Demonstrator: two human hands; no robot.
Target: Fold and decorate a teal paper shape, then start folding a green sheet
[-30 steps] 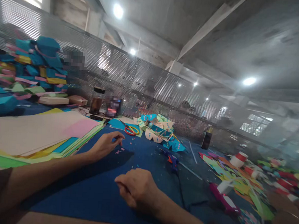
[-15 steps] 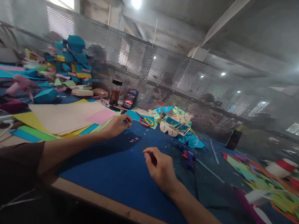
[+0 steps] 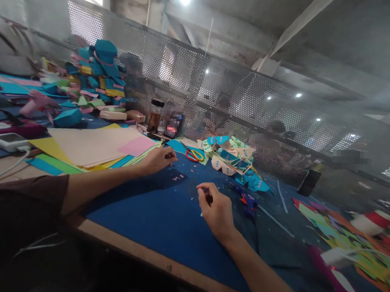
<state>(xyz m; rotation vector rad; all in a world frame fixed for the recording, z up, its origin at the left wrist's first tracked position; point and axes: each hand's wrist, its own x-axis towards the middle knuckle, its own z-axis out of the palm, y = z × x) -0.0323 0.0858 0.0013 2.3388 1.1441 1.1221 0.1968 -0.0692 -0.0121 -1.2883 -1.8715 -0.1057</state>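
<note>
The left hand [image 3: 159, 160], curled, its hold unclear, is beside flat cream, pink and yellow paper sheets [image 3: 91, 145], seemingly unworked; the right hand [image 3: 219, 210], loosely cupped, seems empty; beyond, dotted blue-and-cream paper pieces [image 3: 228, 166] lie heaped, apparently already shaped

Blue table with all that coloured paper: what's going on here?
A person has both bare hands over a blue tabletop, fingers loosely curled, and I can't make out anything in either. The left hand is near the right end of a stack of coloured paper; the right hand is closer to the front edge, with a blue glue gun lying beyond it to the right. Scissors lie beside a heap of dotted paper pieces.
</note>
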